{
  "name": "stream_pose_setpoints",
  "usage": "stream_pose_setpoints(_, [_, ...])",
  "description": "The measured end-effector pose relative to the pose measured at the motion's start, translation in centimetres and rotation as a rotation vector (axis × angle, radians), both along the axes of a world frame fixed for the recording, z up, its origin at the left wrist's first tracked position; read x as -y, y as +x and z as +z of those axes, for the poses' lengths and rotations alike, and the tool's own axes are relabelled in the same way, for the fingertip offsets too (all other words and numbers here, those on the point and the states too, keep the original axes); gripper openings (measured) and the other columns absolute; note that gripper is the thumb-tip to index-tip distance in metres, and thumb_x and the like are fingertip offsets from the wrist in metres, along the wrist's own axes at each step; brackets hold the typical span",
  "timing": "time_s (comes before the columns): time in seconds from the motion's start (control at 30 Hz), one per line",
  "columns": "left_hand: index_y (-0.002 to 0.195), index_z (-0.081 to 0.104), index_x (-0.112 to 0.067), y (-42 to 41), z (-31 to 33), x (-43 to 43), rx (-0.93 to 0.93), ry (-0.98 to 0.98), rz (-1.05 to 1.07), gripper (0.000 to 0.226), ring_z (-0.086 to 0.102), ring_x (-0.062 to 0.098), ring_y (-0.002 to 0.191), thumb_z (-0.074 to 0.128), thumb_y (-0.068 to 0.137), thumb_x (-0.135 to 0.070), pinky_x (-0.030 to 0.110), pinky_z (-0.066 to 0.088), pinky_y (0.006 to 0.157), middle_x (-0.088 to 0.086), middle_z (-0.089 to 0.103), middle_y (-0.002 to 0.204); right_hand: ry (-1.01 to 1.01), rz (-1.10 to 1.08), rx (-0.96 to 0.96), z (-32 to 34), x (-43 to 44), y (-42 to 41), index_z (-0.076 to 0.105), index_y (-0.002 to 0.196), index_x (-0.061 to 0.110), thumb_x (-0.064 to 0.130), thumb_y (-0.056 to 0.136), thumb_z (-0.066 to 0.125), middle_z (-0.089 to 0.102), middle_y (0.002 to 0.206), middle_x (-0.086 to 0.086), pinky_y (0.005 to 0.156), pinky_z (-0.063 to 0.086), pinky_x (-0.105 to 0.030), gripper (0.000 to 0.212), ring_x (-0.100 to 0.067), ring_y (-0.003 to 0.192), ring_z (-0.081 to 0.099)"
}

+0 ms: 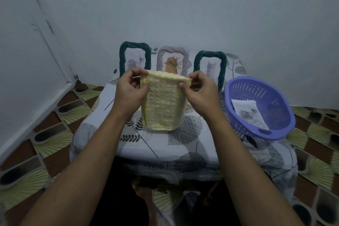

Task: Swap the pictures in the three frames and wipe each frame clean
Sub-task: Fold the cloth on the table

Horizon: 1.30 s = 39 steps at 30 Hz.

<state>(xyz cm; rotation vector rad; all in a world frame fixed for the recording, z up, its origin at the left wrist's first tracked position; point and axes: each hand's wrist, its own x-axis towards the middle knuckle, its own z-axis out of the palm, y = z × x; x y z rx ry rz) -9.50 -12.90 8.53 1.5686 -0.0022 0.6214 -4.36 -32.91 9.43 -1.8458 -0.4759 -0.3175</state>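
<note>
We hold a yellow cloth (163, 104) over a leaf-print tablecloth (156, 145)
Left hand (128, 88), right hand (199, 91) pinch its top corners; grey walls (183, 5), tiled floor (55, 121)

Tally around the purple basket (275, 97)

One basket; three frames to its left: a dark green frame (211, 53) just beside it, a pale twisted frame (172, 49) next, and a second dark green frame (122, 58) farthest from it. Each holds one picture, so three framed pictures. Inside the basket lies one loose rose picture (247, 113), perhaps with a second sheet beneath, only edges showing. One yellow cloth (163, 104), two hands on it: left hand (128, 91), right hand (200, 91). One table (146, 145) under the basket.
</note>
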Motion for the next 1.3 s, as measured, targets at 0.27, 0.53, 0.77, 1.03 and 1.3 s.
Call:
stream_pose_setpoints(0.27, [0.121, 0.066, -0.018, 2.5, -0.6, 0.0, -0.082, 0.103, 0.163, 0.038, 0.063, -0.007, 0.082, 0.069, 0.087, 0.0, 0.018, 0.054, 0.078, -0.007, 0.069, 0.095, 0.107, -0.042, -0.173, -1.1, 0.0, 2.3, 0.073, 0.097, 0.027, 0.013, 0.081, 0.081, 0.073, 0.088, -0.002, 0.081, 0.059, -0.045, 0.023, -0.019, 0.081, 0.066])
stream_pose_setpoints(0.53, [0.101, 0.07, -0.019, 5.7, -0.1, 0.6, -0.084, 0.143, 0.348, 0.011, 0.066, 0.001, 0.081, 0.067, 0.091, -0.017, 0.031, 0.059, 0.076, -0.007, 0.071, 0.093, 0.155, -0.078, -0.072, -0.1, -1.9, 4.6, 0.067, 0.094, 0.024, 0.004, 0.089, 0.07, 0.07, 0.093, 0.009, 0.076, 0.05, -0.01, 0.021, -0.001, 0.09, 0.066])
stream_pose_setpoints(0.77, [0.085, 0.064, -0.015, 4.0, -2.2, -0.5, -0.095, 0.196, 0.148, 0.015, 0.062, 0.01, 0.093, 0.066, 0.085, 0.0, 0.013, 0.05, 0.068, -0.01, 0.066, 0.098, 0.071, 0.114, -0.077, -3.1, -0.5, 4.2, 0.064, 0.089, 0.025, 0.011, 0.085, 0.072, 0.074, 0.109, 0.001, 0.087, 0.059, -0.037, 0.016, -0.015, 0.107, 0.068])
stream_pose_setpoints(1.03, [0.059, 0.04, -0.016, 0.3, -8.3, -0.9, -0.444, 0.248, -0.323, 0.024, 0.045, 0.004, 0.051, 0.06, 0.067, -0.006, 0.02, 0.035, 0.051, -0.006, 0.047, 0.055, -0.253, 0.287, -0.335, -8.5, 2.1, 1.3, 0.052, 0.064, 0.014, -0.006, 0.075, 0.068, 0.058, 0.057, 0.017, 0.061, 0.044, -0.028, 0.027, -0.013, 0.069, 0.065])
stream_pose_setpoints(1.3, [0.07, 0.06, -0.024, 0.1, -9.3, -0.7, -0.511, 0.063, -0.284, 0.015, 0.052, 0.014, 0.067, 0.054, 0.077, -0.012, 0.029, 0.037, 0.061, -0.002, 0.057, 0.069, -0.152, 0.287, -0.454, -10.1, 2.4, 0.4, 0.056, 0.093, 0.021, 0.021, 0.095, 0.065, 0.053, 0.061, 0.008, 0.051, 0.038, -0.026, 0.009, -0.005, 0.052, 0.046])
